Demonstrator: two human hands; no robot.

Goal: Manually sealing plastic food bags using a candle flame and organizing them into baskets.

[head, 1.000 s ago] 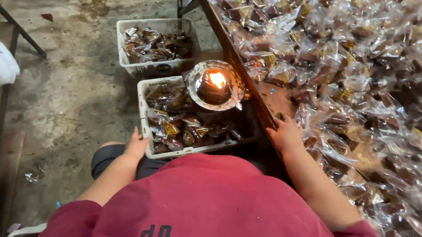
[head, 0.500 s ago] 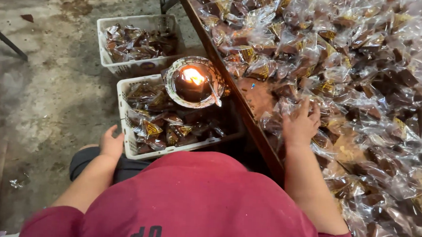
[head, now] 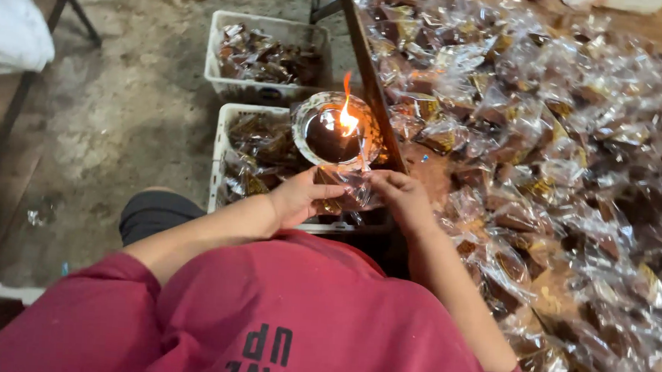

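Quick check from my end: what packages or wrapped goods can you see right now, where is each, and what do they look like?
Clear packet: held between left hand and right hand, below the lamp flame; crinkled film, brown filling.
Packet heap: covers the table on the right; clear wrappers, brown and yellowish contents.
Near crate: white, on the floor under the lamp, holds packets.
Far crate: white, behind it, also filled.

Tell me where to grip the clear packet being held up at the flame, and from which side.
Grip the clear packet at its two side edges, from the near side, as the left hand and right hand do. Its top edge points toward the flame in the metal bowl, so fingers are probably safest low, away from that edge.
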